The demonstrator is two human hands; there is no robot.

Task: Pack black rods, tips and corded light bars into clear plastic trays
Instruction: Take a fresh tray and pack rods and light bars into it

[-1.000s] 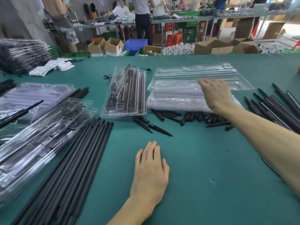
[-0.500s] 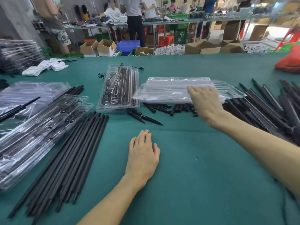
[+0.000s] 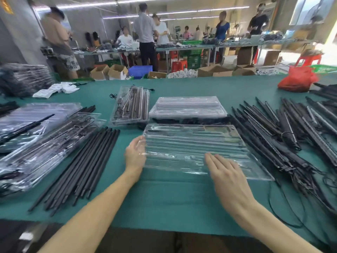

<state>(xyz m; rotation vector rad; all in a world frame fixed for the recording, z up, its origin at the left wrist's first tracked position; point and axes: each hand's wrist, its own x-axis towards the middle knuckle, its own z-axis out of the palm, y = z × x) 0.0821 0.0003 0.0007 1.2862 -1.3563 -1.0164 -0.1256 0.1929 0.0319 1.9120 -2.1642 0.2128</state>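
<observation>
An empty tray (image 3: 191, 143) is lying under the right hand (image 3: 224, 170), fingers straight and together. The left hand (image 3: 135, 152) is touching its edge, grip unclear. Several filled trays (image 3: 45, 143) are sitting left of the fingers, while rods (image 3: 82, 167) and light bars (image 3: 273, 139) are waiting unpacked alongside.

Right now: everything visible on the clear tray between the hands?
Clear moulded plastic tray, glossy, with long parallel channels and pockets at the far edge, all empty. It lies on the green table. The left hand touches its left end; the right hand rests flat on its near part.
</observation>
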